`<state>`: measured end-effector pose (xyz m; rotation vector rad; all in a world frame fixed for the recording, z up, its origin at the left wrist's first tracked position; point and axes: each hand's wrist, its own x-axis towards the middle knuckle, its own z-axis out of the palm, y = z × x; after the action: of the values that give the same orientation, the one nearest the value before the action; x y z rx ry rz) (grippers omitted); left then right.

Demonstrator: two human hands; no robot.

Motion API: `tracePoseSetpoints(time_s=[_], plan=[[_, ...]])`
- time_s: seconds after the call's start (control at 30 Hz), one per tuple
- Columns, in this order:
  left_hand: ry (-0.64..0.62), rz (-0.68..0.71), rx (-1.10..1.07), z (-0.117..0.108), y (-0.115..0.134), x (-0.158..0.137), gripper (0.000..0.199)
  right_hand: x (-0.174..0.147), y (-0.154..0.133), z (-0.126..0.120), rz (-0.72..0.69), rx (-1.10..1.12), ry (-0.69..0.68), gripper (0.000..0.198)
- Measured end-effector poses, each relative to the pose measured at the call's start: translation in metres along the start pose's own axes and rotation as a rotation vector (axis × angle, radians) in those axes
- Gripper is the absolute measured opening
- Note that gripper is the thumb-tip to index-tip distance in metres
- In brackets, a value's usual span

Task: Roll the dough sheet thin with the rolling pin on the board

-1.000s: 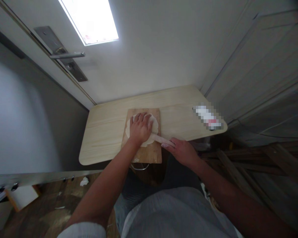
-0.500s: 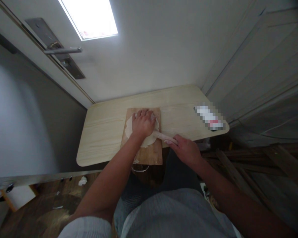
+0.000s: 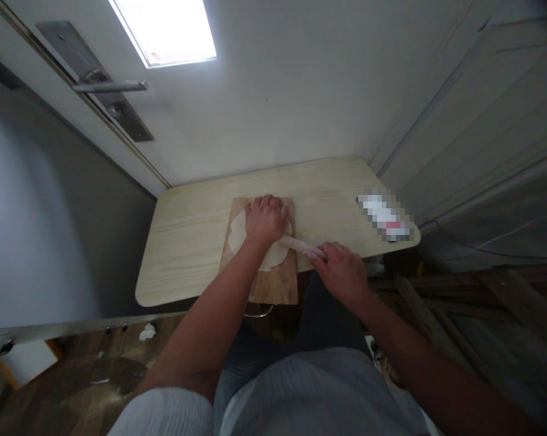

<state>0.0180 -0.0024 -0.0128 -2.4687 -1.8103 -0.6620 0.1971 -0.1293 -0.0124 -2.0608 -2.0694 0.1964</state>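
A thin, pale sheet of dough (image 3: 273, 259) with a wavy edge lies on a wooden cutting board (image 3: 275, 290). Across it slants a light wooden rolling pin (image 3: 303, 246). My right hand (image 3: 343, 270) is closed round the pin's near end, just beyond the board's right side. My left hand (image 3: 266, 219) rests over the far part of the pin, above the dough, with its fingers bent over forward. That hand hides the pin's other end and part of the dough.
The board lies on a light wood-grain table (image 3: 182, 242) and overhangs its front edge. A phone-like object (image 3: 384, 217), blurred out, lies at the table's right. Behind is a white door with a metal handle (image 3: 109, 87). Wooden slats (image 3: 437, 321) stand at the lower right.
My left hand has shifted slightly forward and to the right over the dough. The right hand stays round the pin's end, and the view has tilted a little.
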Motion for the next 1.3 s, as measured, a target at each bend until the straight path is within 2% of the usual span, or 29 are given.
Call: tracePoseSetpoints(time_s=[0.27,0.5,0.87,1.13,1.3], plan=[[-0.001,-0.056,-0.020,0.007,0.003,0.014,0.035,0.007,0.001,0.001,0.024,0.016,0.046,0.038],[0.040,-0.061,-0.046,0.010,0.005,0.023,0.032,0.016,0.008,0.006,0.010,0.059,0.072,0.042],[0.049,-0.076,-0.023,0.011,0.009,0.036,0.033,0.028,0.013,0.007,0.068,0.124,0.021,0.049],[0.035,-0.082,-0.034,0.008,0.008,0.036,0.035,0.026,0.013,0.008,0.066,0.059,0.014,0.052],[0.041,-0.087,-0.031,0.006,0.007,0.026,0.038,0.018,0.008,0.006,0.041,0.010,0.019,0.051]])
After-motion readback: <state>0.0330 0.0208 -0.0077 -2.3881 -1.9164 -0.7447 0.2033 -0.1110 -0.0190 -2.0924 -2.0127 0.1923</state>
